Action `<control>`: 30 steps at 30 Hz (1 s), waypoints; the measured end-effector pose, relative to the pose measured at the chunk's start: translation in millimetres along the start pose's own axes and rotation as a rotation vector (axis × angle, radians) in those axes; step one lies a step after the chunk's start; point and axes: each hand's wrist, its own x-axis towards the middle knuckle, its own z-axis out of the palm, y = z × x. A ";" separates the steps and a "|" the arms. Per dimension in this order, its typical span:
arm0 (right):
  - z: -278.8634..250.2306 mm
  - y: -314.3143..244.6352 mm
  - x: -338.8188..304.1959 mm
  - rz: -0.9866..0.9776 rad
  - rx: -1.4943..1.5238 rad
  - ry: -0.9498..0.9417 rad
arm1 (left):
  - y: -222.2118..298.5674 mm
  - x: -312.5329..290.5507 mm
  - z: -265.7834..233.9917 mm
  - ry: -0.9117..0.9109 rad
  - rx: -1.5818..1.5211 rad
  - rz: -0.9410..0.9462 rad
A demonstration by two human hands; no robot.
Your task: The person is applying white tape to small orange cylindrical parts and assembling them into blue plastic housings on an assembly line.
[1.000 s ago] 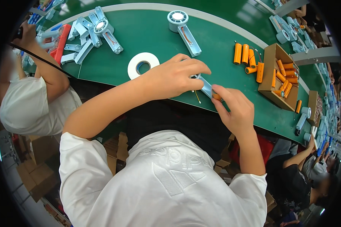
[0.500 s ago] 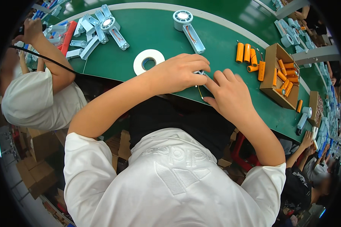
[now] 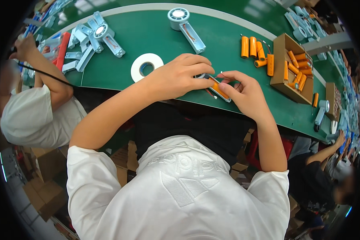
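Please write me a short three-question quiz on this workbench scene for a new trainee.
1. True or false: the left hand and the right hand both touch the pale blue fan handle with an orange cell inside.
2. What lies just left of the left hand? A) white tape roll B) scissors C) a bottle
3. Fill in: the cardboard box on the green table holds loose ______ cells.

Key: 1 true; 2 A; 3 orange.
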 end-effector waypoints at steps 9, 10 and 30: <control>12.0 22.6 8.2 -0.187 0.075 0.056 | 4.0 16.2 -10.5 -0.152 0.016 -0.048; 11.7 25.9 9.5 -0.210 0.074 0.072 | 4.4 16.4 -10.5 -0.159 0.010 -0.053; 21.6 61.1 -5.9 -0.472 0.902 0.437 | -135.2 149.0 -45.9 -0.006 0.631 0.237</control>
